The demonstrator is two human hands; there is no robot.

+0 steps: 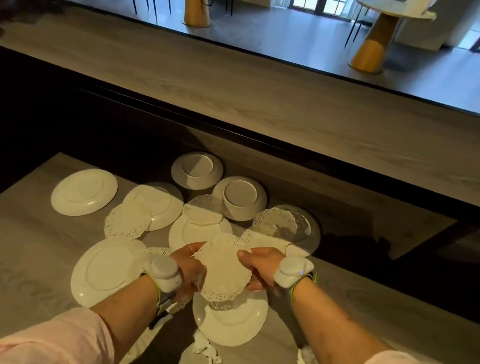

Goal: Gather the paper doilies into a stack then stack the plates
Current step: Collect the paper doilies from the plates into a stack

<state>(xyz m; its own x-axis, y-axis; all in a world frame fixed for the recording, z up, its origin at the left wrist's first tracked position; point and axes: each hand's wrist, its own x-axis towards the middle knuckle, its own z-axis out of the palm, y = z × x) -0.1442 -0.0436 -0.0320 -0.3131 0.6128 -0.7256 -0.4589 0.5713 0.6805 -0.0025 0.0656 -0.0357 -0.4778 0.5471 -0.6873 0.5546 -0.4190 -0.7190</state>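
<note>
Both hands hold a white lace paper doily (225, 268) above a plate (230, 318): my left hand (191, 267) grips its left edge, my right hand (258, 268) its right edge. Other doilies lie scattered: one (128, 220) at the left overlapping a plate (165, 205), one (202, 212) in the middle, one (276, 223) on a plate at the right (308, 230). Several white plates sit upside down on the wooden table, including the far-left plate (83, 191), the near-left plate (105, 271) and two at the back (197, 170) (239, 197).
Scraps of torn white paper (205, 351) (307, 360) lie near the table's front edge. A raised wooden counter (274, 100) with a dark ledge runs behind the plates. Beyond it stand round tables (383, 32) and chairs.
</note>
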